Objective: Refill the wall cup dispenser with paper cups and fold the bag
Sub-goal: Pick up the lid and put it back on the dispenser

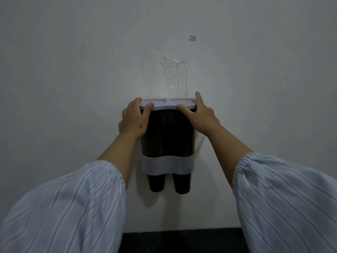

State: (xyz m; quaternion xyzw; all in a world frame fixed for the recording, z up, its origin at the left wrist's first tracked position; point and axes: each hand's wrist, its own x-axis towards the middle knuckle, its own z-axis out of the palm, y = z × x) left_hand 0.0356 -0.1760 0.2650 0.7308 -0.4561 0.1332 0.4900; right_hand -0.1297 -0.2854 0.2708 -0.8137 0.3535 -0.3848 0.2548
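Observation:
The wall cup dispenser point(168, 139) hangs on the white wall, a dark clear body with a pale lilac band point(166, 166) low down. Two stacks of dark paper cups fill it, and their bottom cups point(169, 183) stick out below the band. A pale lilac lid point(167, 104) sits on top. My left hand point(134, 119) grips the lid's left end, thumb on its front edge. My right hand point(199, 111) grips the lid's right end, thumb on the front edge and a finger up along its right side. No bag is in view.
A clear plastic piece point(176, 77) is stuck to the wall just above the lid. A small grey mark point(191, 38) sits higher on the wall. A dark strip point(182, 240) runs along the bottom of the wall. My striped sleeves fill the lower corners.

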